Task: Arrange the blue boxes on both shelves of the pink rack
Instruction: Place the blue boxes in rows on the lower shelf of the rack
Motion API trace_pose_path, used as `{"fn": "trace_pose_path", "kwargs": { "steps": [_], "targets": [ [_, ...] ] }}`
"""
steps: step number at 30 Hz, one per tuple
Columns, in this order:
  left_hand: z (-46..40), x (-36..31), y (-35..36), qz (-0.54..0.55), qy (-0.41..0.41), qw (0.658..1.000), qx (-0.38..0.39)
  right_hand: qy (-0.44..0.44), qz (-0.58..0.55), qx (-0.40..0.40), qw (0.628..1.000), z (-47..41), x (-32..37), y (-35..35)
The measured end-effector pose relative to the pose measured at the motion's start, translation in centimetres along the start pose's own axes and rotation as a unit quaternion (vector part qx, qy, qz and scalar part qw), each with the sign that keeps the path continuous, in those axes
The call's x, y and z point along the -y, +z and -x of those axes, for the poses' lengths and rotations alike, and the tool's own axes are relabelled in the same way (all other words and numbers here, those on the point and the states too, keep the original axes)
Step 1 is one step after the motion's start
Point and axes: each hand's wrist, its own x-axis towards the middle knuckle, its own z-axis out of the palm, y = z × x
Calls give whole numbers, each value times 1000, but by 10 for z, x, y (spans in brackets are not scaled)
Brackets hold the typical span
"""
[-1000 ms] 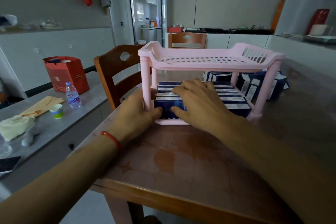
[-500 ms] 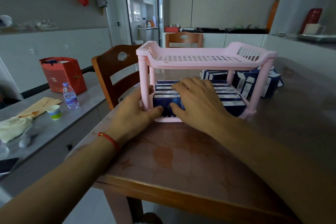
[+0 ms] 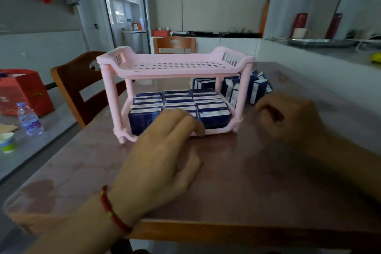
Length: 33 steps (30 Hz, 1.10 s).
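Observation:
The pink rack (image 3: 175, 71) stands mid-table with two shelves. Its top shelf holds nothing. Its lower shelf is packed with several blue boxes (image 3: 213, 114) in rows. More blue boxes (image 3: 257, 88) stand loose on the table behind the rack's right side. My left hand (image 3: 165, 144) lies in front of the rack, fingertips against the lower shelf's front edge and the front row of boxes, holding nothing. My right hand (image 3: 288, 117) hovers right of the rack with fingers curled, nothing visible in it.
Wooden chairs stand at the table's left (image 3: 82, 80) and far side (image 3: 174, 44). A grey counter on the left carries a water bottle (image 3: 28, 118), a small cup (image 3: 7, 142) and a red bag (image 3: 24, 90). A white ledge (image 3: 329, 55) runs along the right.
My right hand has left the lower shelf's boxes and moved out to the right of the rack. My left hand has shifted from the left post to the shelf's front middle.

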Motion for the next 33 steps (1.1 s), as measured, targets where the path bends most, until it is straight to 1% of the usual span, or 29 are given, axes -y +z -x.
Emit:
{"fn": "trace_pose_path", "kwargs": {
  "steps": [1, 2, 3, 4, 6, 8, 9, 12, 13, 15, 16, 17, 19, 22, 24, 25, 27, 28, 31, 33],
  "targets": [
    [-5, -13, 9, 16, 52, 998, 9, 78, 26, 9, 997, -2, -15, 6],
    [-9, -24, 17, 14, 104, 994, 16, 154, 49, 37, 986, -4, -31, 15],
    [-16, -31, 26, 26, 127, 991, 33, 212, 67, 78, 972, -7, -46, 24],
    [-16, -36, 34, 27, 130, 990, 40, 238, 78, 115, 961, -11, -57, 34],
    [-25, -39, 47, 43, 105, 991, 64, 226, 83, 156, 958, -19, -76, 55],
    [-25, -32, 53, 52, 91, 993, 60, 195, 85, 181, 960, -20, -88, 72],
    [-23, -28, 53, 63, 82, 993, 56, 188, 84, 180, 962, -18, -92, 77],
    [-19, -23, 53, 86, 49, 995, 31, 163, 94, 130, 974, -15, -93, 79],
    [-21, -23, 54, 89, 40, 995, 26, 171, 83, 107, 976, -15, -92, 78],
    [-23, -23, 56, 96, 33, 995, 23, 231, 63, 94, 966, -16, -92, 75],
    [-22, -23, 55, 101, 32, 994, 19, 262, 68, 104, 957, -15, -91, 73],
    [-20, -22, 55, 107, 31, 994, 12, 272, 79, 115, 952, -13, -88, 68],
    [-17, -17, 51, 119, 22, 993, 7, 248, 104, 121, 956, -7, -80, 49],
    [-12, -12, 38, 123, 2, 992, -3, 206, 107, 137, 963, -8, -58, 3],
    [-2, -6, 23, 131, -8, 991, -23, 201, 75, 172, 961, -9, -43, -28],
    [5, -2, 16, 135, -15, 990, -37, 203, 51, 177, 962, -7, -34, -44],
    [22, 10, 1, 131, -38, 988, -76, 212, -27, 174, 961, -3, -8, -72],
    [29, 17, -6, 121, -59, 986, -100, 216, -86, 181, 956, -3, 9, -81],
    [43, 38, -20, 93, -134, 967, -197, 196, -233, 193, 933, -17, 58, -79],
    [44, 51, -25, 96, -187, 946, -246, 163, -262, 198, 930, -33, 83, -58]
  ]
}}
